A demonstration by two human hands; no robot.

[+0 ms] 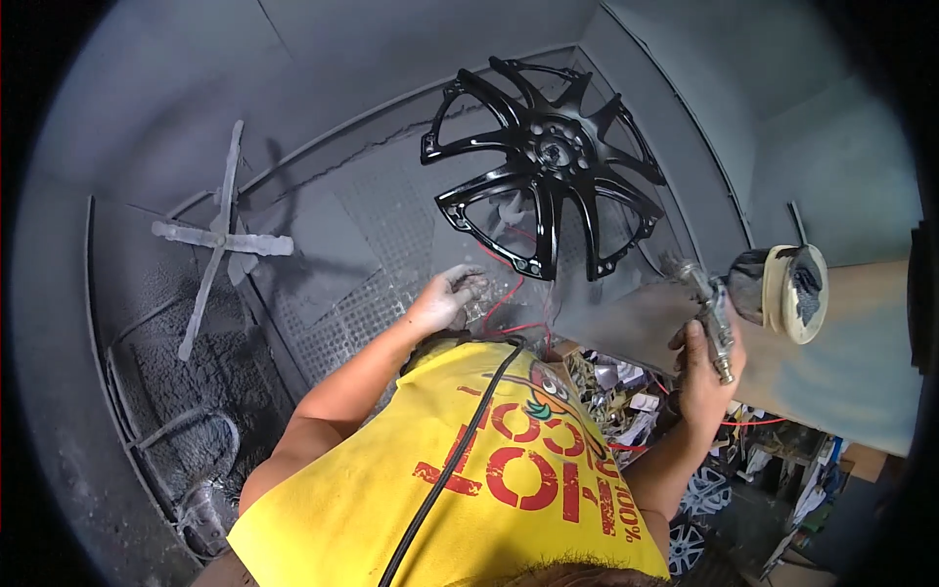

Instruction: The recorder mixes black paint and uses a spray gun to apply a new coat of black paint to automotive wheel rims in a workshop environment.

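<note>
My right hand (pixel 706 377) grips a metal spray gun (pixel 717 323), its fingers wrapped round the handle. A round cup (pixel 802 293) with a cream rim and dark smears is attached to the gun's right side. Ahead of me, a glossy black wheel centre (pixel 556 152) with several split spokes is held up above the floor; its support is mostly hidden beneath it. My left hand (pixel 445 301) hovers in front of my waist, near the wheel's lower left edge but apart from it. Its fingers are loosely bent, dusty grey, with nothing visible in them.
A cross-shaped stand (pixel 221 241), crusted grey, stands at the left. Red hose (pixel 509 298) runs over the floor below the wheel. Grey walls (pixel 411 49) enclose the far side. Clutter (pixel 626 391) and silver wheels (pixel 706 491) lie at the lower right, below a board (pixel 782 372).
</note>
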